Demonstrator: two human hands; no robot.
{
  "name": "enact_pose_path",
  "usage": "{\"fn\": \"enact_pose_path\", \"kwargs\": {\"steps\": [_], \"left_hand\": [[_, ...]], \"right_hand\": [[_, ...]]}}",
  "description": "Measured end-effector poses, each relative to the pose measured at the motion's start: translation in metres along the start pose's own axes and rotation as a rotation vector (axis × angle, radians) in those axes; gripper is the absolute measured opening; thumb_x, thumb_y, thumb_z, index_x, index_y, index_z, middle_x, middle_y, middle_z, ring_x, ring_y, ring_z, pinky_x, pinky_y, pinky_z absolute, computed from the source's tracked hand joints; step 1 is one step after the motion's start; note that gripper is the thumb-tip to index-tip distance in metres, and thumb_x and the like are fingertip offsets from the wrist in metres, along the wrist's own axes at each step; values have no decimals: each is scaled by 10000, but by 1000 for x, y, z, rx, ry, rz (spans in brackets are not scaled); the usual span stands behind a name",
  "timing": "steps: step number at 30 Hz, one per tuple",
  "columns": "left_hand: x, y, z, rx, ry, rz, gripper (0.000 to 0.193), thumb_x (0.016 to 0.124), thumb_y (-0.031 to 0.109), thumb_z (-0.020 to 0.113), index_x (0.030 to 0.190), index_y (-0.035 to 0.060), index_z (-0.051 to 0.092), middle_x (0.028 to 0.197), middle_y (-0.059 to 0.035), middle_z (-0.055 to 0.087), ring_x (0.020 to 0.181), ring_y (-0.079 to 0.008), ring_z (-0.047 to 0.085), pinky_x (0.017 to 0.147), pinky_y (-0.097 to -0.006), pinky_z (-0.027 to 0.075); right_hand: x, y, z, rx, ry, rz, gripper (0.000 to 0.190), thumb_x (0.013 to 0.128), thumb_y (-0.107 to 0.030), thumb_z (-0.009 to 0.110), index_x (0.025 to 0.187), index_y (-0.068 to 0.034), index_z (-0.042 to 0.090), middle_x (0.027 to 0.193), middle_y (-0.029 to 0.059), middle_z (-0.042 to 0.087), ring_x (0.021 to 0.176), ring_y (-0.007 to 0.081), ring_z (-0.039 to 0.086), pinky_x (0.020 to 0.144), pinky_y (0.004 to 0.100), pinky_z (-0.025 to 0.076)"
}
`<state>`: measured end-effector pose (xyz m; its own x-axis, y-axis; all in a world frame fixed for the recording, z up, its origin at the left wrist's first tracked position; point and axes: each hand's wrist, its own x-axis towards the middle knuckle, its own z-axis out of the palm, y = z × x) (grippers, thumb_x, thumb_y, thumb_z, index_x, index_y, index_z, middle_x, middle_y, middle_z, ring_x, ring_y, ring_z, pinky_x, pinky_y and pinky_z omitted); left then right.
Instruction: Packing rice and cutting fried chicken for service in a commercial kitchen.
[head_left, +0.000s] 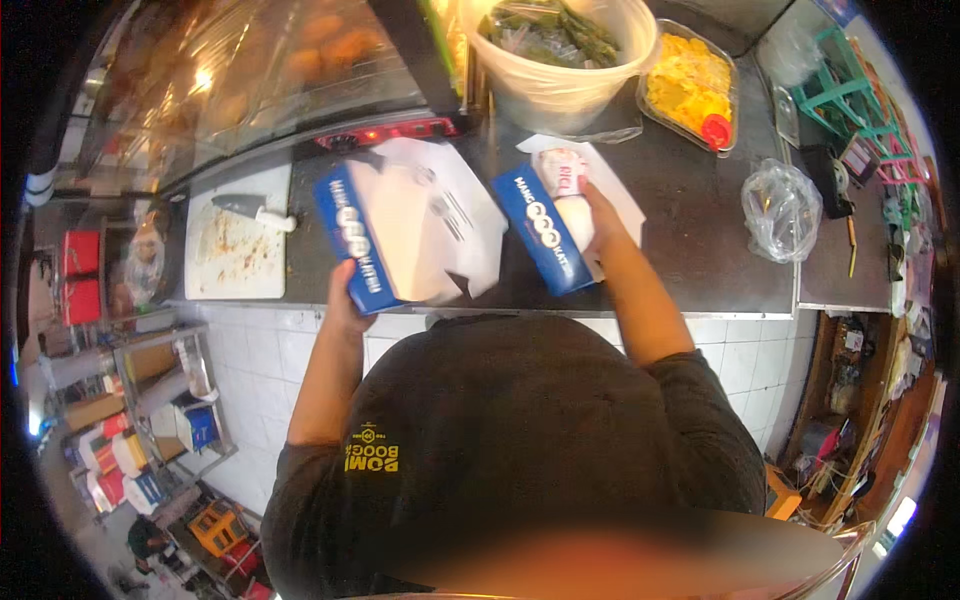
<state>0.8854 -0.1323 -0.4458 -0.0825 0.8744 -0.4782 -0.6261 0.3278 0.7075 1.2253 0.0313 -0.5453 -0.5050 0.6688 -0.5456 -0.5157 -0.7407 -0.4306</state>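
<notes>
My left hand (348, 304) grips the near lower corner of an opened blue and white paper food box (405, 225), tilted over the counter's edge, its flap spread to the right. My right hand (598, 214) is at a second, smaller-looking blue and white box (547, 229), its fingers on the wrapped contents inside. In that box lie a round paper-wrapped bundle with red print (561, 171) and a white item (574, 217) beside it. Whether the right fingers grip or only touch the contents is unclear.
A white cutting board (236, 262) with a knife (253, 211) lies left. Behind are a lit display case (277, 67), a plastic-lined tub (562, 82) of leafy greens and a tray of yellow food (690, 82). A clear plastic bag (781, 211) lies right.
</notes>
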Motion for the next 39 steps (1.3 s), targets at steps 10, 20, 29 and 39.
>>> {"fn": "enact_pose_path", "kwargs": {"steps": [10, 20, 29, 39], "left_hand": [[-20, -56, -63, -137, 333, 87, 411, 828, 311, 512, 1144, 58, 438, 1086, -91, 524, 836, -248, 594, 685, -380, 500], [-7, 106, 5, 2174, -86, 959, 677, 570, 131, 707, 1184, 108, 423, 1127, -118, 472, 1091, -297, 435, 988, -458, 276], [-28, 49, -39, 2323, -221, 936, 242, 674, 161, 589, 899, 150, 500, 865, -23, 500, 941, -194, 489, 937, -466, 306], [-41, -36, -70, 2057, 212, 835, 170, 731, 124, 487, 890, 164, 532, 856, 13, 500, 896, -174, 484, 882, -463, 313]], "right_hand": [[-16, -47, 15, -522, -36, 28, 430, 822, -344, 546, 1126, -46, 482, 949, 135, 613, 777, 238, 624, 691, 380, 523], [-39, -95, 45, -483, -27, -189, 501, 818, -386, 510, 1157, -19, 466, 999, 138, 583, 840, 239, 600, 728, 348, 498], [-19, -39, 191, -729, -596, -47, 454, 797, -287, 597, 1146, -19, 485, 960, 91, 594, 780, 150, 592, 690, 290, 495], [96, 133, 249, -1559, -706, 369, 492, 733, -342, 659, 1075, -3, 561, 905, 100, 619, 794, 166, 591, 678, 300, 467]]}}
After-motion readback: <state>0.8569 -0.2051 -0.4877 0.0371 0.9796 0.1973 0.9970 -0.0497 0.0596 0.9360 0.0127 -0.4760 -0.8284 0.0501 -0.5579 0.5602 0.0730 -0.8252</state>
